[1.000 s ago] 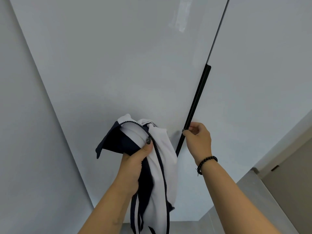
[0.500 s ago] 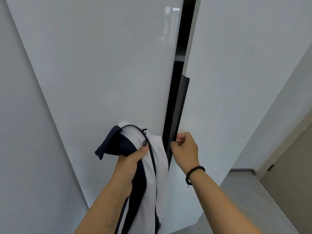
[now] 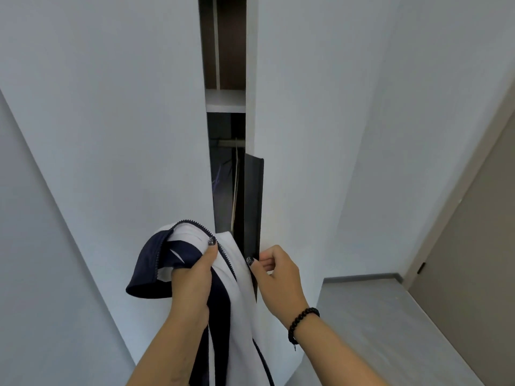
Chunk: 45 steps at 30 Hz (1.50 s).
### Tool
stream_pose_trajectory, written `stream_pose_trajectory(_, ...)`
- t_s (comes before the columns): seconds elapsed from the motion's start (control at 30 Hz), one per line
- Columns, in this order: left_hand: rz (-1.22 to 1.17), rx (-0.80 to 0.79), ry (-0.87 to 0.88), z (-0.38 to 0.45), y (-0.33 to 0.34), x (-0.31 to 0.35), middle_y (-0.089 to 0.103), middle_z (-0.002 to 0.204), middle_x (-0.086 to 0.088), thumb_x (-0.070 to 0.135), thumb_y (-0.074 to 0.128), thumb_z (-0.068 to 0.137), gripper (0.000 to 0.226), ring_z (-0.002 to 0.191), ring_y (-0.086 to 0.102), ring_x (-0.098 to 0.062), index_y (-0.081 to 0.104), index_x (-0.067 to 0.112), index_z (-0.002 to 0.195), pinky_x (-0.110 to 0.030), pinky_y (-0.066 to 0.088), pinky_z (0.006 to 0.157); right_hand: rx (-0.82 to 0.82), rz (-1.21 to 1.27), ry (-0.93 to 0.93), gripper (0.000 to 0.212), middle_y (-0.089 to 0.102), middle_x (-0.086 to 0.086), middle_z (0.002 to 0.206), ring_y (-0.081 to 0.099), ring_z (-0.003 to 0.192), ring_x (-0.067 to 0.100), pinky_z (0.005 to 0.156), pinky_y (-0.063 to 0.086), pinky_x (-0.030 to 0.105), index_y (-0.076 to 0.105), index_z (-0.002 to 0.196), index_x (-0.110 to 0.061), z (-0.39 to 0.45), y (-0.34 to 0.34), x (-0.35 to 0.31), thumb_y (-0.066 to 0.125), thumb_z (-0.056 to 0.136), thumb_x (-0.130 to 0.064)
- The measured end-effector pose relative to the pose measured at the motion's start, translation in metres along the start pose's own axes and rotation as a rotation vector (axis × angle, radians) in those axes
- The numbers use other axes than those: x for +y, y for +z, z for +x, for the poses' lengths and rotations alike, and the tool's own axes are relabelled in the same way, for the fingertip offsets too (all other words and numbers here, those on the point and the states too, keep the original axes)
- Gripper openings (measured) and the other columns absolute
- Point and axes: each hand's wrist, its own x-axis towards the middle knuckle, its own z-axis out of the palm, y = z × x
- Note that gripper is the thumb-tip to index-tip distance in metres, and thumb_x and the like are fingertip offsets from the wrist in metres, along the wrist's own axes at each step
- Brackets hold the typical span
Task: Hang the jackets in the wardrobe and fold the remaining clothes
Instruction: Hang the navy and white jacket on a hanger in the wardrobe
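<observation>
Head camera looks down along both forearms toward a white wardrobe whose right door (image 3: 306,135) stands partly ajar, leaving a narrow dark gap beside the left door (image 3: 125,121). The left hand (image 3: 192,280) grips a bunched jacket (image 3: 228,274) just in front of that gap, thumb pressed on top of the cloth and fingers curled around the gathered fabric. The jacket is white with broad navy panels; a dark toothed zipper runs along its upper edge and down past the thumb, and a navy collar or hem loops out to the left of the hand. Its lower part hangs down between the two forearms and out of view at the bottom.

The right hand (image 3: 276,271) pinches the lower end of the long black handle strip (image 3: 253,207) fixed along the edge of the right door, thumb in front and fingers curled behind. A black beaded bracelet (image 3: 302,323) circles that wrist.

Inside the gap, a white shelf (image 3: 225,100) crosses above a hanging rail (image 3: 227,142), with a thin pale hanger (image 3: 235,190) and something dark below it, too dim to identify. A grey floor (image 3: 390,316) and a brownish door (image 3: 473,260) lie to the right.
</observation>
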Motion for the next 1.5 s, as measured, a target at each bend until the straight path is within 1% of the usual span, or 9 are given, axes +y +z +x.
stream_pose_trajectory(0.2, 0.247, -0.056, 0.177, -0.047, 0.031, -0.010, 0.059, 0.119, -0.003, 0.044, 0.082, 0.070, 0.075, 0.105, 0.056, -0.024, 0.050, 0.007, 0.127, -0.039, 0.046, 0.096, 0.057, 0.088, 0.043, 0.022, 0.058, -0.008, 0.076, 0.052, 0.068, -0.006, 0.065, 0.045, 0.011, 0.056, 0.078, -0.016, -0.038, -0.051, 0.005, 0.066, 0.087, -0.034)
stream_pose_trajectory(0.4, 0.481, -0.329, 0.398, -0.093, 0.086, -0.015, 0.063, 0.114, 0.005, 0.069, 0.086, 0.031, 0.111, 0.109, 0.059, -0.019, 0.054, 0.018, 0.125, -0.039, 0.049, 0.097, 0.199, 0.122, 0.090, 0.025, 0.053, -0.011, 0.063, 0.048, 0.061, -0.002, 0.061, 0.045, 0.014, 0.055, 0.068, -0.016, -0.069, -0.105, 0.018, 0.068, 0.086, -0.027)
stream_pose_trajectory(0.67, 0.489, -0.613, 0.445, -0.138, 0.153, -0.058, 0.066, 0.083, 0.022, 0.071, 0.077, 0.033, 0.069, 0.080, 0.063, 0.004, 0.059, 0.037, 0.091, -0.005, 0.042, 0.061, 0.418, 0.047, 0.160, 0.023, 0.059, -0.006, 0.078, 0.051, 0.067, -0.004, 0.064, 0.045, 0.014, 0.058, 0.079, -0.016, -0.098, -0.182, 0.039, 0.075, 0.079, -0.032)
stream_pose_trajectory(0.8, 0.512, -0.611, 0.459, -0.167, 0.189, -0.084, 0.058, 0.086, 0.026, 0.073, 0.078, 0.041, 0.059, 0.080, 0.054, 0.009, 0.058, 0.035, 0.082, -0.012, 0.039, 0.065, 0.526, -0.030, 0.150, 0.021, 0.060, -0.003, 0.086, 0.053, 0.073, -0.006, 0.068, 0.044, 0.011, 0.059, 0.084, -0.017, -0.103, -0.227, 0.046, 0.074, 0.080, -0.030)
stream_pose_trajectory(0.93, 0.569, -0.546, 0.473, -0.188, 0.218, -0.102, 0.055, 0.101, 0.009, 0.070, 0.078, 0.052, 0.074, 0.095, 0.053, -0.012, 0.050, 0.025, 0.103, -0.025, 0.038, 0.083, 0.542, -0.046, 0.163, 0.017, 0.062, 0.001, 0.090, 0.054, 0.077, 0.004, 0.068, 0.044, 0.012, 0.059, 0.086, -0.012, -0.097, -0.262, 0.052, 0.072, 0.083, -0.023)
stream_pose_trajectory(1.1, 0.497, -0.516, 0.452, -0.187, 0.214, -0.105, 0.048, 0.081, 0.027, 0.070, 0.079, 0.046, 0.060, 0.072, 0.047, 0.007, 0.049, 0.033, 0.081, -0.015, 0.034, 0.062, 0.530, -0.004, 0.162, 0.015, 0.063, 0.001, 0.092, 0.054, 0.077, 0.002, 0.070, 0.046, 0.014, 0.061, 0.090, -0.015, -0.096, -0.253, 0.058, 0.072, 0.083, -0.021)
stream_pose_trajectory(1.23, 0.472, -0.531, 0.408, -0.178, 0.208, -0.099, 0.052, 0.086, 0.021, 0.080, 0.071, 0.031, 0.085, 0.078, 0.052, -0.002, 0.051, 0.027, 0.096, -0.022, 0.039, 0.074, 0.577, 0.017, 0.118, 0.017, 0.060, -0.011, 0.101, 0.057, 0.089, 0.001, 0.073, 0.047, 0.011, 0.061, 0.097, -0.029, -0.105, -0.240, 0.054, 0.070, 0.086, -0.020)
stream_pose_trajectory(1.37, 0.356, -0.525, 0.287, -0.164, 0.195, -0.093, 0.055, 0.082, 0.022, 0.072, 0.070, 0.045, 0.055, 0.076, 0.052, 0.004, 0.050, 0.035, 0.079, -0.023, 0.041, 0.069, 0.734, -0.164, -0.158, 0.032, 0.049, -0.016, 0.117, 0.049, 0.111, 0.001, 0.090, 0.040, 0.010, 0.055, 0.115, -0.028, -0.121, -0.219, 0.040, 0.064, 0.085, -0.020)
stream_pose_trajectory(1.5, 0.286, -0.510, 0.196, -0.148, 0.179, -0.081, 0.066, 0.071, 0.022, 0.054, 0.076, 0.069, 0.033, 0.064, 0.062, 0.005, 0.052, 0.034, 0.079, -0.017, 0.042, 0.059, 0.447, -0.199, -0.230, 0.061, 0.040, -0.018, 0.132, 0.043, 0.125, 0.005, 0.098, 0.036, 0.009, 0.041, 0.132, -0.029, -0.121, -0.194, 0.026, 0.067, 0.077, -0.036)
